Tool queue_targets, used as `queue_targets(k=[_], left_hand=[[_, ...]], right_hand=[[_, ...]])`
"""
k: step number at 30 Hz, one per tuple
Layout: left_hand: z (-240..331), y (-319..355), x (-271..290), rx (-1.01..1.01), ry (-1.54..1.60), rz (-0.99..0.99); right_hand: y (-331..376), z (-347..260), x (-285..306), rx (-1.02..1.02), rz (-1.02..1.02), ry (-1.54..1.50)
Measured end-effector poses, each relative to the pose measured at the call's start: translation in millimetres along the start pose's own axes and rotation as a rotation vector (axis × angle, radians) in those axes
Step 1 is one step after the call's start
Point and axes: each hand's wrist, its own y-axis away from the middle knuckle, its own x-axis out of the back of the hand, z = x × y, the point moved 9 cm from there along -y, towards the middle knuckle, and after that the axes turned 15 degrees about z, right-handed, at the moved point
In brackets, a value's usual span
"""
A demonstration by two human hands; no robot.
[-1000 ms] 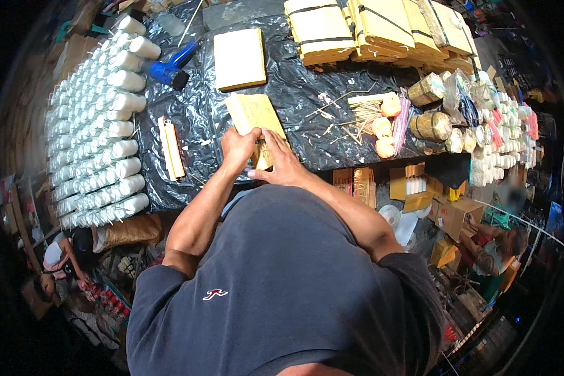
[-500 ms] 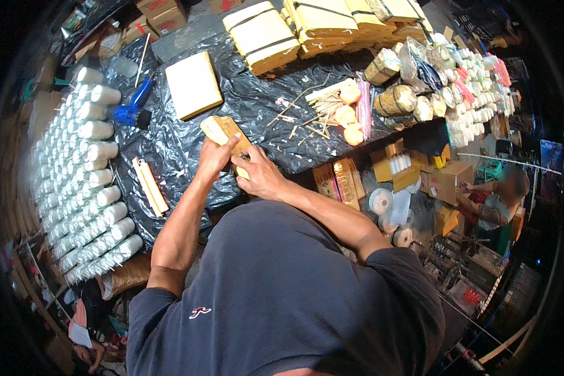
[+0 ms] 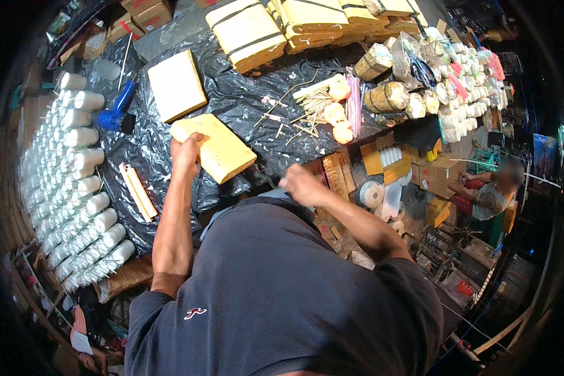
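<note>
My left hand (image 3: 185, 155) is closed on the left edge of a flat yellow rectangular pack (image 3: 222, 150), its thumb over the top. The pack rests broad face up at the near side of a table covered in black plastic sheeting (image 3: 266, 84). Apart from it, at the table's near edge, my right hand (image 3: 302, 185) is curled and slightly blurred; whatever its fingers may hold is hidden. A second pale yellow pack (image 3: 177, 84) lies just beyond the first. Left of my left hand are orange-and-white strips (image 3: 138, 191).
Many white wrapped cylinders (image 3: 84, 137) line the left side, beside a blue heat gun (image 3: 116, 119). Strapped yellow bundles (image 3: 250, 34) stand at the back. Thin sticks (image 3: 313, 109) and orange round pieces (image 3: 335, 113) lie to the right. A co-worker (image 3: 495, 194) sits far right by cartons (image 3: 435, 172).
The yellow pack has gone from being held on edge in both hands to lying flat. My right hand has left it and moved right; my left hand has shifted left and away from me.
</note>
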Motion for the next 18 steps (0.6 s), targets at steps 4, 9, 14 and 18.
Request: queue_targets(k=[4, 9, 14, 18], left_hand=[[-7.3, 8.2, 24.7, 0.018, 0.239, -0.116], [-6.1, 14.9, 56.7, 0.063, 0.361, -0.202], [12.8, 36.5, 68.7, -0.036, 0.167, -0.359], [54.8, 53.9, 32.5, -0.289, -0.279, -0.653]], right_hand=[[-83.9, 57.7, 79.3, -0.357, 0.392, -0.426], [-184.6, 131.5, 195.5, -0.499, 0.92, -0.462], [-180.5, 0.6, 104.5, -0.177, 0.357, -0.15], [-118.9, -155.4, 22.4, 0.352, -0.001, -0.21]])
